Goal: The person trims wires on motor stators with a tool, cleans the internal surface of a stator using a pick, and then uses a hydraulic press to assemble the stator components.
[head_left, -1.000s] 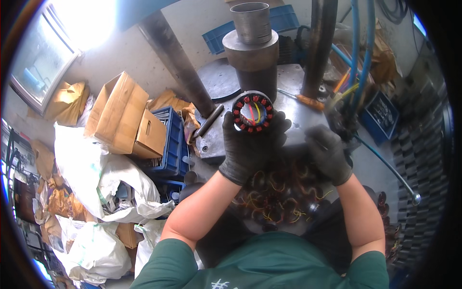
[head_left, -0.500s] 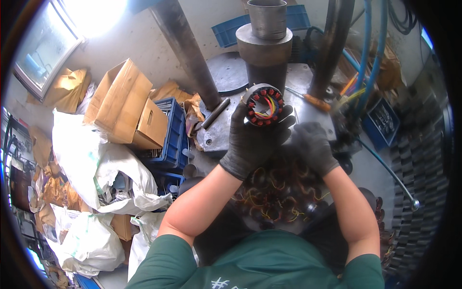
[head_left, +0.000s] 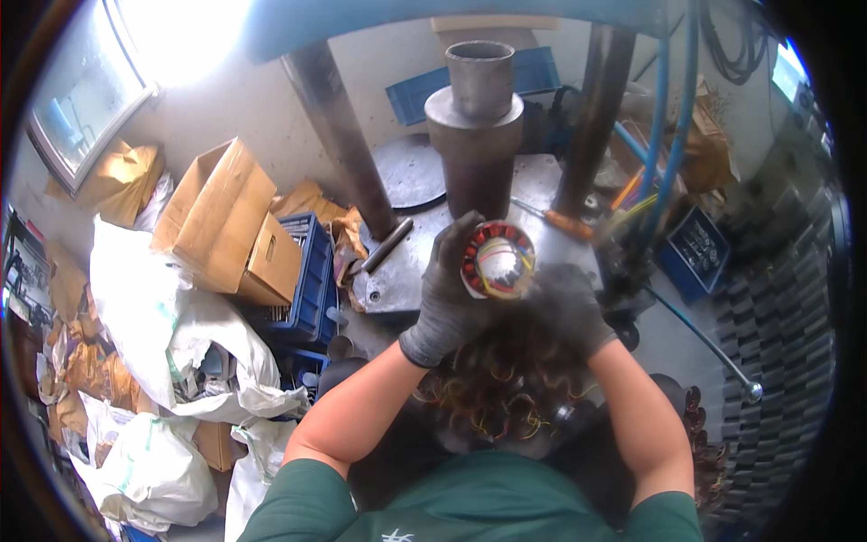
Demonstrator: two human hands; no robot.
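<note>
A ring-shaped motor stator [head_left: 499, 232] with red coil windings and loose coloured wires is in my left hand [head_left: 444, 303], black-gloved, thumb and fingers closed round its left side. Its bore faces up at me, bright metal showing through. Close by on the right, my gloved right hand [head_left: 571, 312] is smeared by motion; its fingers cannot be made out, nor whether they touch the stator. Below both hands lies a heap of similar stators [head_left: 492, 397] with yellow and red wires. Behind rises a stepped metal cylinder [head_left: 474, 135] on a steel plate [head_left: 402, 285].
Two thick posts stand beside the cylinder under a blue beam [head_left: 452, 16]. On the plate lie a wooden-handled screwdriver [head_left: 567, 224] and a short metal rod [head_left: 388, 246]. Left are a cardboard box [head_left: 217, 221], blue crate [head_left: 316, 285] and white sacks [head_left: 153, 470]; right, blue hoses [head_left: 684, 117].
The stator has tipped in my left hand, so its bore now shows metal through it. My right hand is still blurred beside it. The whole view has shifted, bringing the blue beam into sight.
</note>
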